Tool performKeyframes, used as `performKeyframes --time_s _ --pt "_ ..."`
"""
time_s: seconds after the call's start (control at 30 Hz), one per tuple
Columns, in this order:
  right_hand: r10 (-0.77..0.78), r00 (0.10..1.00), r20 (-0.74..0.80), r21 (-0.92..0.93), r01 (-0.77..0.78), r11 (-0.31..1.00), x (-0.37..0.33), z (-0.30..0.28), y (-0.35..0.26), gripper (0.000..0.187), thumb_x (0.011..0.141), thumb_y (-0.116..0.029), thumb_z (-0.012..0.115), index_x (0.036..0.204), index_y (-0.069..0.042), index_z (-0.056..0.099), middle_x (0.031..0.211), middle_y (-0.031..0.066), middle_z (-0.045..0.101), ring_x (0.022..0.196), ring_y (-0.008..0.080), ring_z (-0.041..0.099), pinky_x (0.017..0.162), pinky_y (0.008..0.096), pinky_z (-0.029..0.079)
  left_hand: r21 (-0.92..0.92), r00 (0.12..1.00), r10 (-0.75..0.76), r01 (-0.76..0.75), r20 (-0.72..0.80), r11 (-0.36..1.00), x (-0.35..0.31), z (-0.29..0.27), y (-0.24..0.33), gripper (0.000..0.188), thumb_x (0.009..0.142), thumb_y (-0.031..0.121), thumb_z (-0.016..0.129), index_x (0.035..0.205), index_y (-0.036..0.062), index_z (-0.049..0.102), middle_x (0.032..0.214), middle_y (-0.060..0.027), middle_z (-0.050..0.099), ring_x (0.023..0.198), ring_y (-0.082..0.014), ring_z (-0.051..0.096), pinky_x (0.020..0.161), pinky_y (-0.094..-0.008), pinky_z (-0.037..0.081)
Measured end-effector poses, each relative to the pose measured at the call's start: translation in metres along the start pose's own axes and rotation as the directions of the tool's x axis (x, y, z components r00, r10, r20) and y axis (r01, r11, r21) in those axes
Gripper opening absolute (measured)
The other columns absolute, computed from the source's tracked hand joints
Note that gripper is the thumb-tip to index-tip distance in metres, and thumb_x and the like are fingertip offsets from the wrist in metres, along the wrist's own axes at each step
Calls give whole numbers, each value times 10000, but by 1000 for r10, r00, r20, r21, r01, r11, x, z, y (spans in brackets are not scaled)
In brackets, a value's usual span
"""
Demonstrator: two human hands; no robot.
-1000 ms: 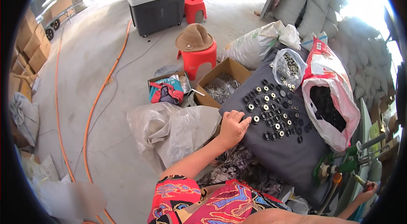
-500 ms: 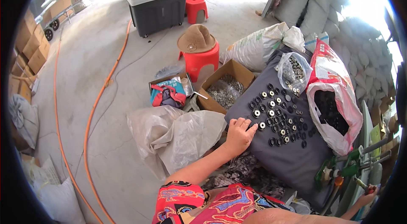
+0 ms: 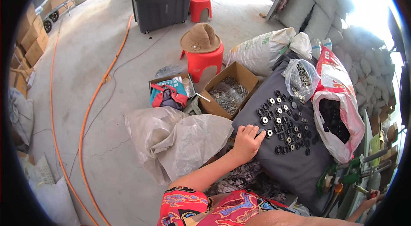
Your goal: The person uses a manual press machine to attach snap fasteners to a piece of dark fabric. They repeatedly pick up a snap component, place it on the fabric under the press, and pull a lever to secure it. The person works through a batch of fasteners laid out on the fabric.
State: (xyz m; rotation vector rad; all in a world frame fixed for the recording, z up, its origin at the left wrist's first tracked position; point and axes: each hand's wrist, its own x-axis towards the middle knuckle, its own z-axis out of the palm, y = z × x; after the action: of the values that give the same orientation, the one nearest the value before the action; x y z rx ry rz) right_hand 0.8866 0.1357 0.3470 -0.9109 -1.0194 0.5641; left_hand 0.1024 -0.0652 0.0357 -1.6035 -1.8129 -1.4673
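My left hand (image 3: 245, 144) is over the left edge of the grey cloth (image 3: 295, 174), its fingers bent in a pinch. A small dark disc (image 3: 260, 132) shows at the fingertips, partly hidden by them. Beside them on the cloth lie several black rings (image 3: 278, 150), some with shiny metal centres (image 3: 269, 133). At the far lower right, my right hand (image 3: 370, 200) is closed round the lever (image 3: 362, 190) of a green hand press (image 3: 352, 172). The fingers of that hand are small and partly hidden.
A clear bag of metal parts (image 3: 302, 78) and a red-and-white sack of black parts (image 3: 338, 93) lie on the cloth's far right. Left of it are a carton of metal parts (image 3: 239, 78), a plastic sack (image 3: 188, 140) and a red stool (image 3: 205, 61) bearing a hat (image 3: 200, 40).
A dark disc now shows at my left fingertips, which are still beside the rings on the cloth. The whole view has shifted slightly. My right hand stays at the lever.
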Motion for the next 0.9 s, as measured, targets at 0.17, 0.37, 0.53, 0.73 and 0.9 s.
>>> performKeyframes --time_s 0.17,0.37,0.53,0.73,0.9 --pt "-101 995 19 -29 101 994 3 4 -1 235 998 -189 505 787 -87 487 689 32 466 664 149 465 674 262 402 -8 1000 -23 23 -19 1000 1 3 -1 306 725 118 737 1027 79 715 1007 -76 632 921 -241 571 755 -393 392" --pt "-8 987 -158 41 15 999 -28 61 20 222 990 -163 510 788 -76 476 687 39 439 673 161 453 698 281 396 58 1000 -31 31 2 998 0 0 -2 306 727 143 750 1025 83 716 1012 -69 633 920 -235 569 759 -394 392" --pt "-179 984 -9 -167 176 970 -34 -8 -8 153 1002 -182 473 1026 -50 545 889 71 509 784 189 519 797 327 452 21 994 -8 6 111 1000 4 0 7 284 763 187 720 1027 83 703 1021 -70 636 946 -253 582 776 -415 404" --pt "-227 972 64 -186 236 954 -95 117 3 153 915 -230 534 855 -98 581 701 32 530 603 156 527 631 318 462 93 983 -5 -13 185 996 12 -10 13 293 742 116 744 1027 54 731 1000 -147 678 943 -347 608 873 -456 441" --pt "-313 948 -58 -141 303 942 -154 152 -43 194 899 -172 499 754 -56 555 638 48 517 529 156 543 534 300 464 39 978 112 -121 174 992 11 2 -4 323 714 52 765 1033 17 739 959 -170 692 908 -358 608 840 -445 485"
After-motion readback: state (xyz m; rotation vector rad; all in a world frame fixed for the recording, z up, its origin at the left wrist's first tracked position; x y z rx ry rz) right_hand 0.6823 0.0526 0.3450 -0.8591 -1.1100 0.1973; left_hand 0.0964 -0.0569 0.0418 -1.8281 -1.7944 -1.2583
